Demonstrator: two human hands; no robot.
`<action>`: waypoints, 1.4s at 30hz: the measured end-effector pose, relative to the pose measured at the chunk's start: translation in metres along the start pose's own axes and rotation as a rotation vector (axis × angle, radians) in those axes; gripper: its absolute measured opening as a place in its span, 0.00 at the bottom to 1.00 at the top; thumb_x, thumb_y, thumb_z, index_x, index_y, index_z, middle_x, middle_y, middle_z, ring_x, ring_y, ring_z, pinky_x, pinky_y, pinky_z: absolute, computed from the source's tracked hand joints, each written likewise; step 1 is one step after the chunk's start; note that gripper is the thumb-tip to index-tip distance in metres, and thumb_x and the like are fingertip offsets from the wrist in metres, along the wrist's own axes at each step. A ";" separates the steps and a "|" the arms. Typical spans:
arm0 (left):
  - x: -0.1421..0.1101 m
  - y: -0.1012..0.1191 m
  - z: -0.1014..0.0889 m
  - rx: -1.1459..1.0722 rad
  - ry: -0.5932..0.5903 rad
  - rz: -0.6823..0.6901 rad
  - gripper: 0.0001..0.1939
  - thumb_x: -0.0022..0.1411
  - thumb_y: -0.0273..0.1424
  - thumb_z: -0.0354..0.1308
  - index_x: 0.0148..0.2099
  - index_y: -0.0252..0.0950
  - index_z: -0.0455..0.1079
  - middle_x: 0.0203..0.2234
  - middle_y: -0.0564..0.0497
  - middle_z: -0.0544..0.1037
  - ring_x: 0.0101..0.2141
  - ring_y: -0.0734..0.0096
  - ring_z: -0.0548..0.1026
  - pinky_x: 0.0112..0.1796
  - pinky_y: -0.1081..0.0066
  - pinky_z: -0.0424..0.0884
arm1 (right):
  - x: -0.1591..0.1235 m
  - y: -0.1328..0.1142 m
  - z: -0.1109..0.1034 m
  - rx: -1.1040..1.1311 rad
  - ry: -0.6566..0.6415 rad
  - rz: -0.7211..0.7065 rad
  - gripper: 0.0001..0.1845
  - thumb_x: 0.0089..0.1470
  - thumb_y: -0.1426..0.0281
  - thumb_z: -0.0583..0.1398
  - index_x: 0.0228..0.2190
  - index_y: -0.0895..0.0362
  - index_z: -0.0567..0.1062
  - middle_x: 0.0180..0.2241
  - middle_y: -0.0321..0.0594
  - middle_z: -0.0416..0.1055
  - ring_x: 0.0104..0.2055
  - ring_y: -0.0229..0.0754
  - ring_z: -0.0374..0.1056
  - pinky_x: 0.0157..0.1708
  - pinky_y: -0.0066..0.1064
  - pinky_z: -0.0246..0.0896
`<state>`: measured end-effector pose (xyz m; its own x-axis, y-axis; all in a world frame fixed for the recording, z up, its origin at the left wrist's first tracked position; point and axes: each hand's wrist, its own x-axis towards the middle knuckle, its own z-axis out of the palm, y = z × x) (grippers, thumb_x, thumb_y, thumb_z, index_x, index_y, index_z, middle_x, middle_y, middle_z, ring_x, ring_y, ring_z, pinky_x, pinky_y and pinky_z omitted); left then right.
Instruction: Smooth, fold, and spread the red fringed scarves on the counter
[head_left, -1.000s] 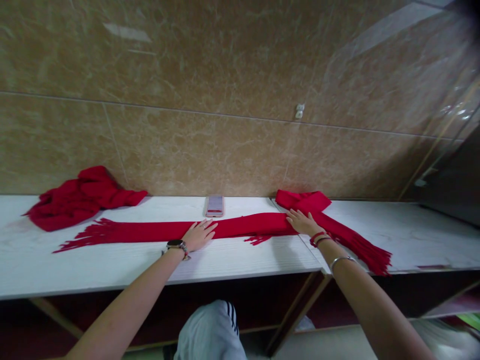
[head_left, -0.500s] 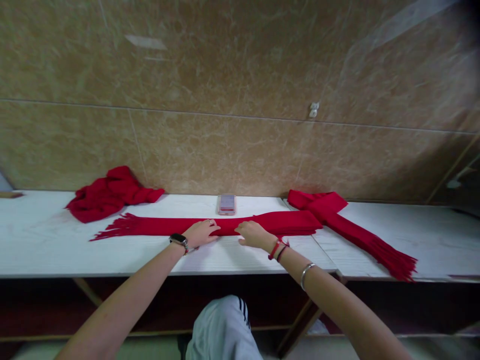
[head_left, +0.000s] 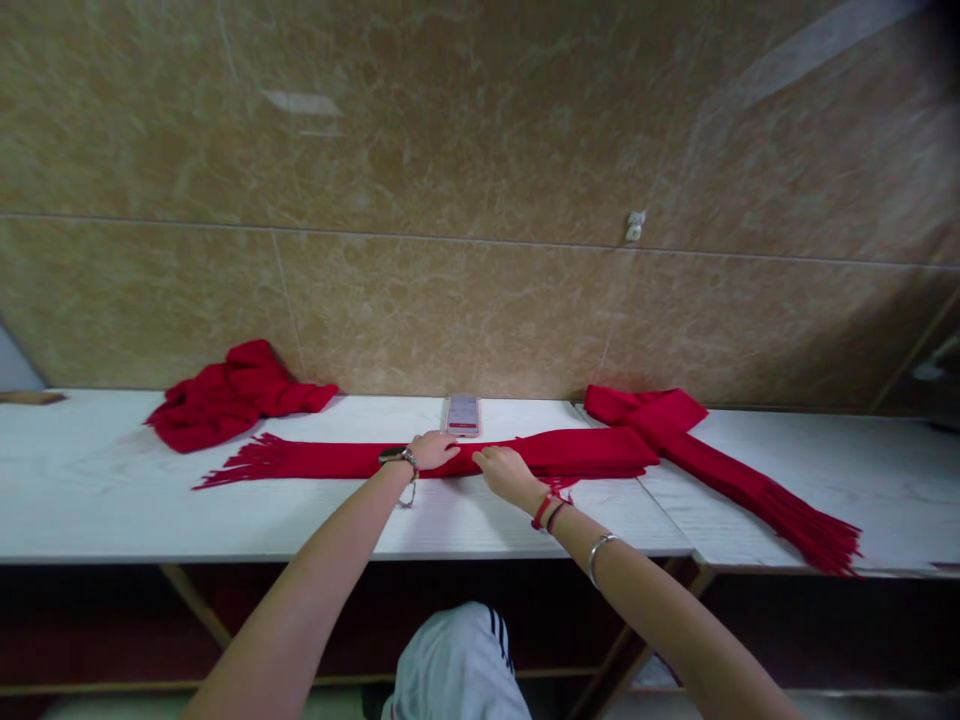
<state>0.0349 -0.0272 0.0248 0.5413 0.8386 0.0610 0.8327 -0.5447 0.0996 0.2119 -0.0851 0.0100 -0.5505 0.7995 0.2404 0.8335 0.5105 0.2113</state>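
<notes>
A red scarf [head_left: 322, 460] lies stretched lengthwise along the white tabletop, its fringe fanned out at the left end. The right part of it is doubled over in layers. My left hand [head_left: 435, 451] rests on the middle of this scarf, palm down and fingers stretched to the right. Close beside it, my right hand [head_left: 506, 472] has its fingers curled on the near side of the scarf, thumb and fingertips pinching the cloth. The fingertips' exact hold is partly hidden. Some fringe shows under my right wrist.
A phone [head_left: 463, 415] lies behind the scarf near the tiled wall [head_left: 450, 310]. To the left is a crumpled red scarf [head_left: 225, 400]. Another red scarf [head_left: 720, 475] lies crossed over itself at the right, over a seam in the white table [head_left: 525, 525]. Open shelving is below.
My left hand has slid right and slightly away from me across the scarf, closer to my right hand. My right hand stays at nearly the same spot. The view has shifted slightly.
</notes>
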 end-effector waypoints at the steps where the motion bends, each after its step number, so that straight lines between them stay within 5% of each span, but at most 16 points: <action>1: 0.005 0.003 0.002 -0.014 0.000 -0.024 0.18 0.62 0.37 0.42 0.45 0.39 0.70 0.46 0.46 0.72 0.46 0.59 0.69 0.41 0.64 0.66 | 0.000 -0.001 0.003 -0.018 0.027 -0.015 0.13 0.55 0.76 0.49 0.37 0.60 0.71 0.35 0.46 0.72 0.39 0.45 0.66 0.37 0.33 0.58; 10: 0.041 0.005 0.013 -0.236 -0.015 -0.052 0.13 0.57 0.35 0.49 0.30 0.33 0.73 0.30 0.47 0.77 0.34 0.66 0.73 0.36 0.72 0.65 | -0.008 -0.004 0.008 -0.161 0.211 -0.181 0.06 0.53 0.78 0.53 0.29 0.61 0.71 0.29 0.44 0.69 0.34 0.44 0.63 0.32 0.35 0.57; 19: 0.056 -0.001 0.009 -0.618 0.046 -0.006 0.14 0.51 0.27 0.51 0.41 0.31 0.69 0.33 0.47 0.76 0.35 0.70 0.72 0.36 0.73 0.66 | -0.013 0.002 0.004 -0.129 0.199 -0.153 0.06 0.55 0.78 0.51 0.33 0.61 0.68 0.28 0.43 0.68 0.30 0.41 0.64 0.29 0.32 0.57; 26: 0.065 0.012 -0.019 -0.790 0.165 0.034 0.14 0.50 0.31 0.54 0.40 0.31 0.70 0.33 0.48 0.75 0.35 0.69 0.71 0.39 0.69 0.65 | -0.017 0.025 -0.023 -0.069 0.245 -0.027 0.09 0.58 0.76 0.47 0.35 0.59 0.66 0.30 0.42 0.69 0.32 0.39 0.65 0.31 0.29 0.56; 31: 0.090 0.050 -0.064 -0.901 0.211 0.134 0.14 0.51 0.33 0.56 0.40 0.32 0.70 0.31 0.50 0.75 0.33 0.72 0.70 0.38 0.71 0.65 | -0.027 0.064 -0.065 -0.161 0.266 0.063 0.11 0.57 0.77 0.46 0.36 0.60 0.66 0.30 0.42 0.69 0.32 0.40 0.65 0.31 0.29 0.55; 36: 0.130 0.116 -0.103 -0.958 0.197 0.230 0.11 0.51 0.28 0.55 0.38 0.31 0.71 0.30 0.50 0.76 0.30 0.73 0.71 0.36 0.71 0.66 | -0.054 0.120 -0.109 -0.337 0.287 0.106 0.15 0.58 0.76 0.44 0.43 0.59 0.66 0.33 0.44 0.70 0.33 0.40 0.65 0.29 0.29 0.53; 39: 0.154 0.164 -0.103 -0.816 0.190 0.273 0.13 0.54 0.26 0.51 0.42 0.30 0.70 0.35 0.47 0.76 0.34 0.71 0.72 0.39 0.71 0.66 | -0.079 0.154 -0.119 -0.410 0.236 0.112 0.17 0.59 0.74 0.44 0.46 0.57 0.66 0.34 0.45 0.70 0.34 0.40 0.65 0.30 0.28 0.53; 42: 0.169 0.203 -0.082 -0.683 0.172 0.265 0.16 0.59 0.28 0.47 0.48 0.30 0.66 0.41 0.44 0.74 0.41 0.69 0.71 0.42 0.71 0.65 | -0.105 0.183 -0.104 -0.401 0.128 0.180 0.17 0.59 0.74 0.45 0.46 0.57 0.67 0.33 0.46 0.70 0.35 0.41 0.65 0.31 0.29 0.54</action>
<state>0.2855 0.0042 0.1369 0.6410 0.6989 0.3171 0.3889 -0.6520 0.6509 0.4176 -0.1090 0.1222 -0.4209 0.8059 0.4164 0.8464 0.1837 0.4999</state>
